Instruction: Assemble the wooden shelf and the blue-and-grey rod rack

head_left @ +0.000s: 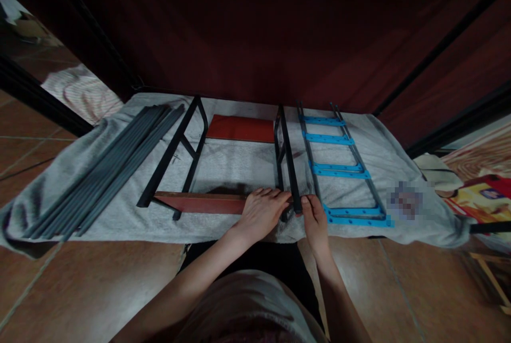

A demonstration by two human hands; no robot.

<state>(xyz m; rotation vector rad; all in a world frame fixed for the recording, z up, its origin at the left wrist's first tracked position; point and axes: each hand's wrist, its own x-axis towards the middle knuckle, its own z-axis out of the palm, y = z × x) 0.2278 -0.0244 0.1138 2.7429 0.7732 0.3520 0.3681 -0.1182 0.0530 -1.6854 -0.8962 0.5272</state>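
The black frame (pixel 166 159) stands in the middle of the grey cloth (pixel 235 167). Its left side points from 7 to 1 o'clock, and its right side nearly from 6 to 12. The brown board (pixel 199 204) has its long axis from 9 to 3, close to the near cloth edge. The left hand (pixel 265 207) lies palm down over its right end, fingers together; the right hand (pixel 314 219) touches the near right corner with bent fingers. How firmly they grip, I cannot tell. Blue racks (pixel 339 171) lie near at 3, leaving a narrow strip.
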